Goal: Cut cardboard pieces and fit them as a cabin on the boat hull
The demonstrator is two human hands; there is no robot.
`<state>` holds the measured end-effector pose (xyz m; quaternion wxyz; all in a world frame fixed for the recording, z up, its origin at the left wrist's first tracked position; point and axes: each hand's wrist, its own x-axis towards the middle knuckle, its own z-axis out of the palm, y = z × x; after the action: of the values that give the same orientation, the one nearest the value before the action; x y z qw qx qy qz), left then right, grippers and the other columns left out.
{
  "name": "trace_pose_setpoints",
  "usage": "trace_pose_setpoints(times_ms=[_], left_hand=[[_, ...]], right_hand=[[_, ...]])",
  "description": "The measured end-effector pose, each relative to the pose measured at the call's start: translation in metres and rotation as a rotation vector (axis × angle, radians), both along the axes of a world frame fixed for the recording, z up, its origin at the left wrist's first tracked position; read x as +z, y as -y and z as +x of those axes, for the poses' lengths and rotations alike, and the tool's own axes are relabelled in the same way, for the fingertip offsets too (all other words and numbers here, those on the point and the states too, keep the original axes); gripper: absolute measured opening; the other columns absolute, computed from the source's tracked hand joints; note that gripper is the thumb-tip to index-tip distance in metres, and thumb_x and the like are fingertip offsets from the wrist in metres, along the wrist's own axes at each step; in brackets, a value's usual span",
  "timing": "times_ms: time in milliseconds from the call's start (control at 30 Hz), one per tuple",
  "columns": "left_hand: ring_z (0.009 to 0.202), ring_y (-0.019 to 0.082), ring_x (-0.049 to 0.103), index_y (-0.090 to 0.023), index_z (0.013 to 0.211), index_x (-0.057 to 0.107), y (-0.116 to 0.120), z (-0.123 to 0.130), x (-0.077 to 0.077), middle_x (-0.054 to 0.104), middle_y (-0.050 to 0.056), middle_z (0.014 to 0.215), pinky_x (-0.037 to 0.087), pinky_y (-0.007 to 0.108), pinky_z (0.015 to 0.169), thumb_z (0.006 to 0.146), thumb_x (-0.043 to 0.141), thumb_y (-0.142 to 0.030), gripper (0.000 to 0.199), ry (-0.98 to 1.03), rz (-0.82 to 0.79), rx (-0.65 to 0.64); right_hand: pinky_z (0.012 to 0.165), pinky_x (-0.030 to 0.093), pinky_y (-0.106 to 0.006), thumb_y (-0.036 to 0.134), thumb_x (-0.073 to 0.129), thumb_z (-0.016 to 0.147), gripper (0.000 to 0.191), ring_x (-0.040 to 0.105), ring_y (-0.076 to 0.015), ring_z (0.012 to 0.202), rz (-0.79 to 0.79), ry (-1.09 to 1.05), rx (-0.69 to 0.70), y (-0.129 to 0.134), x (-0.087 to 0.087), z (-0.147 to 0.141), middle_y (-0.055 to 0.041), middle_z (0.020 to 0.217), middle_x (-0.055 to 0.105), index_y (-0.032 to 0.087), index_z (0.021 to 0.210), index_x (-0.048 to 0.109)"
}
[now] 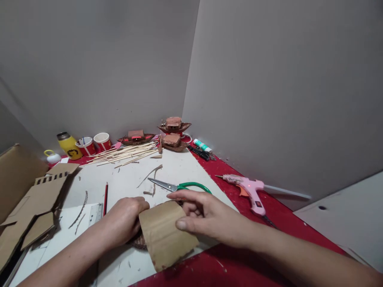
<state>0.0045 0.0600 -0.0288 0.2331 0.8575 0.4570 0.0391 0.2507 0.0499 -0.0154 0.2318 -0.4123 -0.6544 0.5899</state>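
While working at a red-covered table [236, 268] standing in a corner of plain grey walls [104, 71], have a large white sheet [176, 167] spread across the middle. Can see, along the back, three small brown model boats [174, 142], a loose fan of thin pale wooden sticks [128, 153], two red-and-white paper cups [102, 144] and a yellow bottle with a dark cap [70, 146]; to the left, cut brown cardboard parts [36, 195], a pale ruler [95, 215] and a red-and-black pencil [105, 199]; to the right, a pink glue gun [249, 185] with a small red light. Have a curved tan cardboard piece [166, 235] between both hands, covering part of a dark brown ribbed piece [140, 241], with green-handled metal scissors [170, 187] just beyond. Hold the left hand [128, 217] curled into a fist beside the upper left corner of the tan cardboard piece, near the ribbed piece; cannot tell the thing gripped, with fingertips hidden. Hold the right hand [206, 219] partly open, with thumb laid on the tan cardboard piece, forefinger stretched past the top edge and other fingers bent; cannot tell about any pinch from behind.
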Motion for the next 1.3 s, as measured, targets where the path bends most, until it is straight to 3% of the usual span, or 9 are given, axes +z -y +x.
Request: trace_pose_setpoints(times_ms=[133,333,433,533,600,700,967,1167,1300], left_hand=[[0.067,0.016,0.059,-0.017,0.073,0.060,0.000,0.001,0.005,0.067,0.004,0.076,0.038,0.024,0.059,0.071,0.048,-0.008,0.014,-0.025,-0.023,0.018],[0.070,0.015,0.061,-0.018,0.083,0.065,-0.002,-0.001,0.009,0.070,0.001,0.079,0.041,0.022,0.061,0.073,0.047,-0.007,0.023,0.048,-0.149,-0.017],[0.072,0.016,0.062,-0.018,0.084,0.065,-0.004,-0.003,0.009,0.071,0.001,0.081,0.042,0.023,0.062,0.072,0.046,-0.007,0.025,0.074,-0.216,-0.009],[0.073,0.016,0.063,-0.017,0.087,0.066,-0.006,-0.004,0.008,0.072,0.002,0.082,0.042,0.023,0.062,0.071,0.045,-0.006,0.028,0.068,-0.268,0.004],[0.073,0.016,0.063,-0.016,0.088,0.067,-0.007,-0.005,0.008,0.072,0.002,0.082,0.043,0.023,0.062,0.072,0.045,-0.006,0.029,0.059,-0.270,0.005],[0.073,0.015,0.062,-0.016,0.089,0.067,-0.009,-0.006,0.006,0.071,0.002,0.083,0.043,0.023,0.063,0.074,0.046,-0.006,0.028,0.057,-0.254,-0.010],[0.065,0.015,0.059,-0.016,0.083,0.065,-0.010,-0.004,0.010,0.068,0.002,0.074,0.041,0.022,0.056,0.075,0.052,-0.013,0.015,0.007,-0.277,-0.028],[0.080,0.018,0.065,-0.019,0.115,0.067,-0.007,-0.001,0.008,0.074,0.005,0.095,0.045,0.024,0.067,0.075,0.048,-0.008,0.045,0.067,-0.197,-0.043],[0.079,0.017,0.066,-0.021,0.112,0.070,-0.007,-0.001,0.004,0.075,0.004,0.093,0.045,0.024,0.067,0.076,0.047,-0.006,0.045,0.090,-0.196,-0.057]], right_hand=[[0.065,0.041,-0.025,0.028,0.074,0.069,0.069,0.049,-0.0131,0.072,-0.050,-0.039,0.090,-0.013,-0.007,-0.006,0.0012,0.080,0.052,0.014,0.134,0.055],[0.058,0.040,-0.023,0.028,0.074,0.071,0.049,0.046,-0.0109,0.061,0.173,0.082,0.091,-0.021,-0.004,0.002,0.0033,0.069,0.049,0.016,0.119,0.070],[0.060,0.046,-0.024,0.026,0.072,0.077,0.043,0.056,-0.0125,0.062,0.363,0.122,0.097,-0.022,-0.008,0.002,-0.0005,0.072,0.063,0.016,0.119,0.070],[0.071,0.052,-0.026,0.023,0.068,0.083,0.041,0.068,-0.0162,0.076,0.638,0.084,0.159,-0.024,-0.019,0.003,-0.0081,0.094,0.075,0.015,0.124,0.066],[0.079,0.054,-0.026,0.021,0.067,0.086,0.042,0.072,-0.0175,0.088,0.782,0.042,0.198,-0.025,-0.028,0.006,-0.0113,0.108,0.075,0.015,0.128,0.063],[0.086,0.055,-0.026,0.019,0.066,0.088,0.043,0.072,-0.0175,0.096,0.887,0.053,0.200,-0.024,-0.037,0.012,-0.0122,0.113,0.074,0.016,0.131,0.059],[0.082,0.057,-0.027,0.020,0.062,0.091,0.039,0.072,-0.0176,0.092,0.968,0.140,0.192,-0.019,-0.036,0.012,-0.0081,0.103,0.076,0.020,0.130,0.058],[0.090,0.054,-0.029,0.019,0.062,0.090,0.055,0.068,-0.0199,0.106,0.895,0.263,0.192,-0.011,-0.031,0.014,-0.0127,0.125,0.067,0.019,0.142,0.044],[0.088,0.054,-0.032,0.020,0.064,0.088,0.050,0.067,-0.0207,0.103,0.872,0.360,0.268,-0.011,-0.021,0.015,-0.0099,0.120,0.069,0.022,0.136,0.048]])
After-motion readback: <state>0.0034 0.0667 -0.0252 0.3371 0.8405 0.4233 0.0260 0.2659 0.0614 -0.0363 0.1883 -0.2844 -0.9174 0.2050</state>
